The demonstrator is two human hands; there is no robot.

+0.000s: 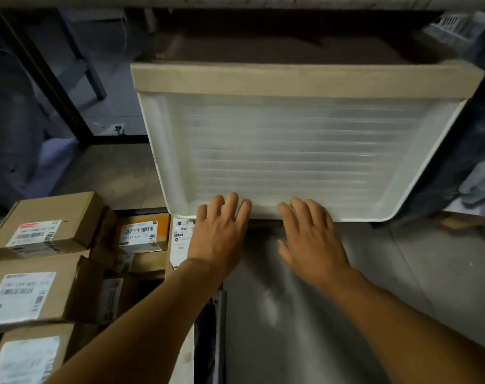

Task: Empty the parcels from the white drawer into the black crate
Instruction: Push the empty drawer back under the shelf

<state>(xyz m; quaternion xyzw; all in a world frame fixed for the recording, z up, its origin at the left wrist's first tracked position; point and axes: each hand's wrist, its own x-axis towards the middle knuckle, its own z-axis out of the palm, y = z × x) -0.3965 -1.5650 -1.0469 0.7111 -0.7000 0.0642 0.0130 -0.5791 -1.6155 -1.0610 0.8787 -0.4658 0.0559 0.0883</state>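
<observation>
The white drawer [441, 151] is pulled out of its beige cabinet frame [291, 79], and its ribbed floor holds no parcels. My left hand [219, 236] and my right hand [313, 239] sit side by side on the drawer's front rim, with fingers hooked over the edge. Below and to the left, the black crate [141, 211] holds several labelled cardboard parcels. One parcel [47, 225] lies at the top left, a smaller one [141, 234] is next to my left wrist, and a third [33, 292] is lower down. My left forearm hides part of the crate.
A dark metal frame leg [55, 87] and grey bags stand at the left. Tiled floor [402, 273] lies under the drawer and to the right. Dark fabric and a grey shoe-like shape [477, 184] are at the right edge.
</observation>
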